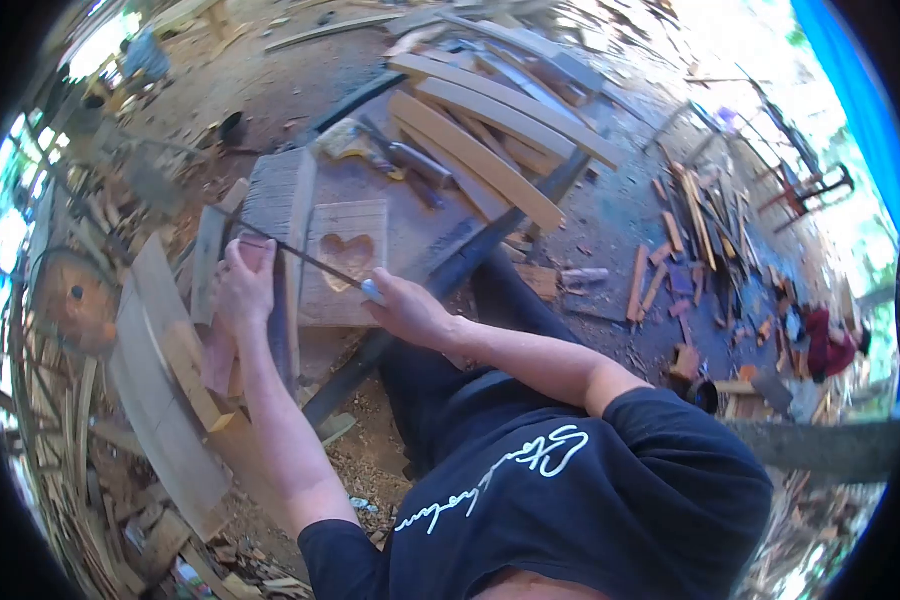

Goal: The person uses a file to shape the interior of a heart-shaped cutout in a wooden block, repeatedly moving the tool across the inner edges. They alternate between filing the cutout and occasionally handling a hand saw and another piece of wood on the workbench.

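My right hand (410,308) is closed round the pale handle of a long thin dark tool (315,262), which slants up and left across the bench. My left hand (244,284) is wrapped over a reddish wood piece (258,250), and the tool's shaft passes beside it. Between my hands, a flat board (348,222) with a heart-shaped hollow lies on the bench. A thick wood block (278,190) sits to the board's left. The exact contact between tool and reddish piece is too small to tell.
Curved wooden pieces (480,155) are stacked at the bench's far right. A metal-bodied tool (420,163) lies beside them. Long planks (160,380) lean at the left. Wood scraps (705,240) cover the ground at right, where a person in red (830,345) is visible.
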Tool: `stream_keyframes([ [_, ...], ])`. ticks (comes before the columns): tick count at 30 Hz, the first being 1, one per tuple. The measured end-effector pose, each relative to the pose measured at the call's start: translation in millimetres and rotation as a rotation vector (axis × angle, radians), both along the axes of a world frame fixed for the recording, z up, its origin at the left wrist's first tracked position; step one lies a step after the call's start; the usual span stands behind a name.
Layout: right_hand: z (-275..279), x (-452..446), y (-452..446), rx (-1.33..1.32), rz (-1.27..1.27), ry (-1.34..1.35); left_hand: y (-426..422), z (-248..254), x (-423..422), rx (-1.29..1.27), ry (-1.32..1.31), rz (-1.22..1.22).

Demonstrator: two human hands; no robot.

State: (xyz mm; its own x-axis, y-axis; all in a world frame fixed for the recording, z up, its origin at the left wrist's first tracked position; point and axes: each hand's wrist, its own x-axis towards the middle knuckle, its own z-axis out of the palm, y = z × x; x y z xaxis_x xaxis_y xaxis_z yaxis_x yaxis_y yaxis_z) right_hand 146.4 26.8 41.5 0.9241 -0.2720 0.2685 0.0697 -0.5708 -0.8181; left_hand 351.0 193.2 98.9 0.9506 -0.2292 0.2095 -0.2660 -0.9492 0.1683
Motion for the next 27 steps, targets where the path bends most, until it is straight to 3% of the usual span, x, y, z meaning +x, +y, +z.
stream_keyframes([
  [6,2.5,2.9,-14.6,0.156,0.053,-0.026,-7.0,6.9,0.5,-0.025,0.057,0.072],
  [10,3.0,3.3,-27.2,0.065,0.092,-0.079,-24.2,6.7,11.4,0.017,0.093,0.244],
  [16,24.9,-2.5,-30.3,0.051,0.09,-0.06,-35.1,-10.4,28.9,-0.18,0.026,0.464],
  [20,18.0,-3.1,-29.9,-0.005,0.147,-0.024,-37.6,-3.0,23.4,-0.159,0.045,0.503],
  [26,21.7,-7.7,-33.5,-0.054,0.165,0.02,-18.5,-34.1,42.3,-0.196,0.026,0.481],
  [27,24.5,-8.0,-32.9,-0.047,0.165,0.027,-29.1,-16.0,29.7,-0.207,0.029,0.482],
])
